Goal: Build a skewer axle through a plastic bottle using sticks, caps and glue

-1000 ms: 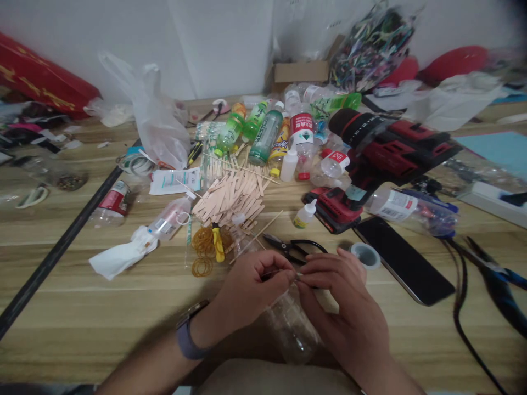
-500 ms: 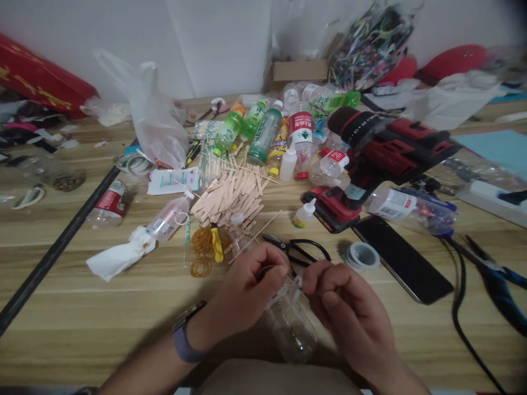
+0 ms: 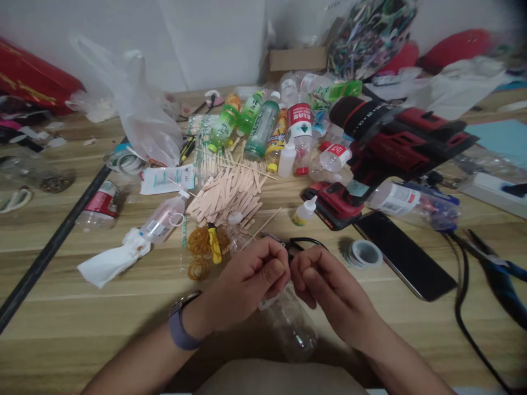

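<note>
My left hand (image 3: 251, 280), with a watch on its wrist, is closed, thumb pressed to the fingers. My right hand (image 3: 337, 293) makes a similar pinch just to its right, the fingertips of both almost touching. Whatever is between the fingers is too small or hidden to make out. Beneath them a clear plastic bottle (image 3: 294, 329) lies tilted toward me, its upper part covered by the hands. Black-handled scissors (image 3: 308, 241) lie just beyond the fingertips. Left of these are another clear bottle (image 3: 236, 238), a yellow-handled tool (image 3: 214, 247) and rubber bands (image 3: 199, 241).
A heap of flat wooden sticks (image 3: 230, 192) lies mid-table, with several drink bottles (image 3: 263, 126) behind. A red and black cordless drill (image 3: 395, 142) stands at right, near a phone (image 3: 405, 255), a tape roll (image 3: 364, 254) and pliers (image 3: 496, 274). A dark rod (image 3: 57, 236) crosses the left.
My right hand has moved left and slightly up, closer to my left hand. The clear strip seen between the fingers is now hidden. The view has shifted slightly.
</note>
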Tool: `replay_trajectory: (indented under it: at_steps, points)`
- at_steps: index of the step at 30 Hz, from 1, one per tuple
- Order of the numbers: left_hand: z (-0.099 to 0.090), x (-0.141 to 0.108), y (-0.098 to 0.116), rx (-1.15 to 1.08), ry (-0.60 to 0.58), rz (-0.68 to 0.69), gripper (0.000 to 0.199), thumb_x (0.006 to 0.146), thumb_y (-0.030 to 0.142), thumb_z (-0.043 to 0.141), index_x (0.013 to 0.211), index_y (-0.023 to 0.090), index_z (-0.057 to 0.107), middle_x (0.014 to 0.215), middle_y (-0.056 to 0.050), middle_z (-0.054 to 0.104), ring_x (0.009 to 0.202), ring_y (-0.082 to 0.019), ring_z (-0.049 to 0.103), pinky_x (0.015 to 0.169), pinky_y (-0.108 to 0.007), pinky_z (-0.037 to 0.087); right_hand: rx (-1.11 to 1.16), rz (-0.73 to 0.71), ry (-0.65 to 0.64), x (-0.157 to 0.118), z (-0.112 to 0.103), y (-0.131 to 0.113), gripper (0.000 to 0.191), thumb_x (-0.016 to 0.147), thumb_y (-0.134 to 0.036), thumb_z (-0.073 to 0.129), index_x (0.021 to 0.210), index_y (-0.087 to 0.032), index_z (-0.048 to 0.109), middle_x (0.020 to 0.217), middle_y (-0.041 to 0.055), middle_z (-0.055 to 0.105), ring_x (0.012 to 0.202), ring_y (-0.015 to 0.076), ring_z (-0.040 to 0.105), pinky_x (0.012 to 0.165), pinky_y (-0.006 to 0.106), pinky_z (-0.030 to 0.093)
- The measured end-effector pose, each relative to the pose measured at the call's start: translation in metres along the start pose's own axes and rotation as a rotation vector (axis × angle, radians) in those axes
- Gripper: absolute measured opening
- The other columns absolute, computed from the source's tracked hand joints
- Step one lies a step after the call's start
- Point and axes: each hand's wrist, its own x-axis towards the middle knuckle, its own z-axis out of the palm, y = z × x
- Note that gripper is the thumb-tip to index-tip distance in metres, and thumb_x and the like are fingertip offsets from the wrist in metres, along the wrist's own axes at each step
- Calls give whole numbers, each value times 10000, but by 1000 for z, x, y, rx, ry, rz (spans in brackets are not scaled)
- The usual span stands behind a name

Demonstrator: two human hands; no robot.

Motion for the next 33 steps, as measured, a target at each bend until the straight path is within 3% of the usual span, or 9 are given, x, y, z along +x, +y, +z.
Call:
replay_trajectory:
  at_steps: [3,5,10,17,26,33]
  points:
    - [0,-3,10,434,48,0,253,1013,311,479,789,199,509,673,49,483,621,-107,431,578,-241,324,-584,-240,-41,-1,-3,-3,171,934,-102,443,855,-239,507,664,-55,556,519,108,492,500,203,399]
    - [3,-6,13,626,82,-1,237,1011,263,470,788,201,519,707,41,529,657,-118,470,609,-254,327,-759,-326,-41,1,-4,-4,225,878,-36,409,856,-245,489,651,-62,562,492,108,496,483,199,393]
    - [13,-9,8,871,144,-6,167,989,176,459,850,202,548,798,7,621,736,-158,552,656,-278,350,-848,-363,-13,2,-4,4,265,812,12,386,814,-240,468,649,-33,556,528,134,548,495,221,396]
    - [22,-8,1,1012,154,-12,194,943,102,414,869,206,560,848,-40,660,813,-213,602,704,-312,392,-908,-411,20,-4,-8,9,314,759,44,375,835,-249,457,671,-26,568,560,149,591,512,223,437]
    - [30,-12,-15,954,170,126,179,861,84,459,840,230,561,813,-48,667,750,-235,595,679,-319,405,-994,-451,38,-18,-13,14,365,735,47,371,909,-255,480,721,-18,614,613,158,656,560,220,497]
    - [34,-11,-16,987,186,135,193,855,68,440,837,228,546,802,-42,649,745,-239,598,666,-314,402,-1008,-463,33,-18,-14,13,392,687,51,384,910,-257,480,706,-22,605,593,163,646,538,227,494]
